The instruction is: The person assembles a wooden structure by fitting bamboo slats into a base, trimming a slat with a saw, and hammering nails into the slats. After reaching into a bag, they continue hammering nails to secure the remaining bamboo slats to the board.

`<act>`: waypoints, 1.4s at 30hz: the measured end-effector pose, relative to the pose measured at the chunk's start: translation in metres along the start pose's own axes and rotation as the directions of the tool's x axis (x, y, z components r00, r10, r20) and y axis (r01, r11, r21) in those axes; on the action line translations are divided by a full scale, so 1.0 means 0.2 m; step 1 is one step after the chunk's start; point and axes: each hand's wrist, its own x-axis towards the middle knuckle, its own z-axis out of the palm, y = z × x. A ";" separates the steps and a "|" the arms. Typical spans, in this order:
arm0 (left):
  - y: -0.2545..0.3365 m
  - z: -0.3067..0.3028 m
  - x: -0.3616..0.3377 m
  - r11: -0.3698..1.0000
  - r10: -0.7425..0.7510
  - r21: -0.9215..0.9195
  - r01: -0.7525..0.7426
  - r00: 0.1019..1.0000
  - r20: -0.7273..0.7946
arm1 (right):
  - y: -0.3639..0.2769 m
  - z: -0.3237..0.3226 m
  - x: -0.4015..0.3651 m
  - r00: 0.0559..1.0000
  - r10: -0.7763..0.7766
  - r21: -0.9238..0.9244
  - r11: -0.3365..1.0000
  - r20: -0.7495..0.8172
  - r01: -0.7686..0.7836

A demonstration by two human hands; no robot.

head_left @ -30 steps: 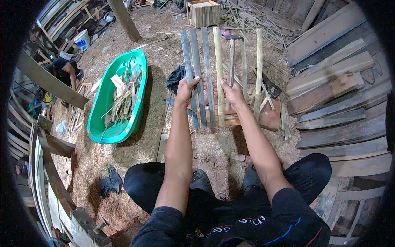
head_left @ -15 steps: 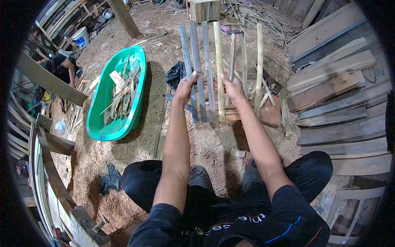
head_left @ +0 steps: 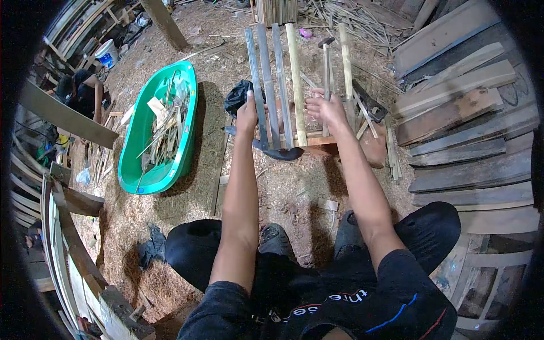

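Several thin wooden slats stand side by side in front of me, three grey ones and a pale slat (head_left: 296,79) among them. My left hand (head_left: 247,117) is closed on the leftmost grey slat (head_left: 254,62), its thumb pointing up. Right of the pale slat, my right hand (head_left: 327,109) has its fingers stretched leftward, apart from that slat. A hammer (head_left: 326,62) stands head up, its handle running into my right hand; the grip itself is partly hidden. Another pale slat (head_left: 346,56) rises beyond the hammer. Below the slats lie a wooden board (head_left: 317,141) and a dark curved object (head_left: 279,153).
A green tub (head_left: 126,153) of wood scraps stands left, near a black plastic bag (head_left: 238,96). Boards (head_left: 453,105) line the right side. Another person (head_left: 88,96) crouches at far left by a wooden post (head_left: 68,116). Wood shavings cover the ground.
My right hand has let go of the pale slat and stretched its fingers. The hammer has turned slightly and shifted right. The slats' lower ends sit higher in view, and the dark curved object shows more.
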 end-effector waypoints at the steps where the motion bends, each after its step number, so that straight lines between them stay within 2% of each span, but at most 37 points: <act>1: -0.07 0.00 0.04 0.993 -0.040 -0.109 0.047 0.997 0.065 | -0.01 -0.02 -0.01 1.000 -0.024 -0.021 0.999 0.007 0.024; 3: -0.28 -0.01 0.14 0.937 -0.092 -0.313 0.156 0.974 0.208 | -0.01 -0.03 -0.01 0.999 -0.041 -0.053 0.998 0.003 0.041; 7: -0.40 -0.05 0.14 0.896 -0.090 -0.395 0.202 0.955 0.283 | 0.12 -0.09 0.11 0.995 -0.097 -0.015 0.995 -0.007 0.097; 10: -0.41 0.03 0.12 0.881 -0.052 -0.456 0.124 0.984 0.169 | 0.21 -0.10 0.17 0.923 -0.382 -0.247 0.900 -0.047 0.360; 11: -0.41 0.03 0.14 0.897 -0.025 -0.421 0.133 0.967 0.253 | 0.22 -0.11 0.18 0.928 -0.368 -0.207 0.913 -0.051 0.351; 16: -0.43 0.04 0.13 0.886 -0.110 -0.430 0.174 0.979 0.170 | 0.14 -0.10 0.09 0.957 -0.252 0.031 0.966 -0.144 0.258; 18: -0.49 0.06 0.13 0.886 -0.176 -0.413 0.211 0.977 0.122 | 0.14 -0.12 0.07 0.939 -0.225 0.079 0.964 -0.259 0.253; 19: -0.53 0.07 0.13 0.895 -0.143 -0.415 0.166 0.986 0.088 | 0.15 -0.15 0.07 0.926 -0.206 0.103 0.963 -0.315 0.250; 22: -0.56 0.05 0.14 0.909 -0.157 -0.386 0.156 0.987 0.029 | 0.20 -0.30 0.12 0.724 -0.490 -0.220 0.870 -0.486 0.441; 23: -0.55 0.04 0.13 0.907 -0.124 -0.399 0.134 0.991 0.050 | 0.20 -0.35 0.14 0.646 -0.546 -0.313 0.837 -0.533 0.449; 25: -0.54 0.04 0.12 0.904 -0.157 -0.398 0.153 0.987 0.023 | 0.19 -0.42 0.16 0.468 -0.657 -0.494 0.754 -0.591 0.434; 28: -0.48 0.08 0.07 0.879 -0.204 -0.438 0.189 0.979 0.011 | 0.26 -0.52 0.20 0.569 -0.548 -0.358 0.835 -0.613 0.419; 29: -0.46 0.11 0.04 0.879 -0.202 -0.439 0.186 0.979 0.011 | 0.27 -0.53 0.19 0.715 -0.355 -0.157 0.931 -0.602 0.330; 32: -0.49 0.17 0.03 0.910 -0.128 -0.397 0.121 0.992 0.010 | 0.41 -0.56 0.22 0.873 -0.116 0.126 0.972 -0.473 0.197; 33: -0.57 0.18 0.08 0.915 -0.085 -0.394 0.089 0.996 0.028 | 0.42 -0.51 0.18 0.898 -0.029 0.259 0.953 -0.439 0.158; 34: -0.61 0.19 0.11 0.918 -0.042 -0.392 0.057 0.998 0.047 | 0.49 -0.54 0.23 0.892 -0.010 0.209 0.971 -0.453 0.117; 35: -0.66 0.21 0.14 0.909 -0.039 -0.415 0.033 0.999 -0.004 | 0.57 -0.55 0.27 0.884 0.009 0.159 0.985 -0.467 0.074; 37: -0.62 0.23 0.13 0.938 0.016 -0.346 -0.023 1.000 -0.023 | 0.55 -0.51 0.20 0.891 -0.071 0.126 0.982 -0.448 0.141; 40: -0.51 0.25 0.03 0.942 0.063 -0.324 -0.085 0.995 -0.079 | 0.49 -0.51 0.15 0.955 0.023 0.183 0.983 -0.294 0.033; 42: -0.48 0.23 0.06 0.948 0.117 -0.280 -0.152 0.984 -0.135 | 0.52 -0.47 0.19 0.965 -0.047 0.239 0.965 -0.259 0.111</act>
